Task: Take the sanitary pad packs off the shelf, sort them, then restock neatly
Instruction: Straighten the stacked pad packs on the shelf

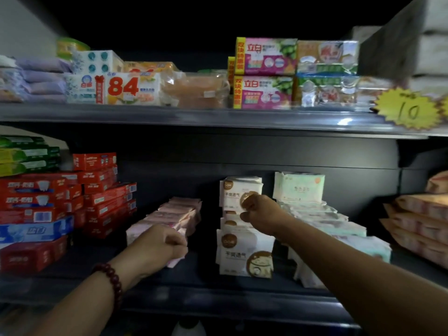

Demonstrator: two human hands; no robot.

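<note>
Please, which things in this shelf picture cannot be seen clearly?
Head view:
Front pink pack: mostly covered by the left hand.
Hold of the right hand on the top white pack: knuckles hide the fingertips.
Green packs: blurred; the right forearm covers the front ones.
White object below: cut off by the bottom edge.

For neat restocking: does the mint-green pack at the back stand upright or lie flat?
Upright: the mint-green pack stands on edge, front face toward us.

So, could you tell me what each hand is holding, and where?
Left hand grips the front pink pack by its near end; right hand seems to pinch the upper white pack at its lower edge.
</note>
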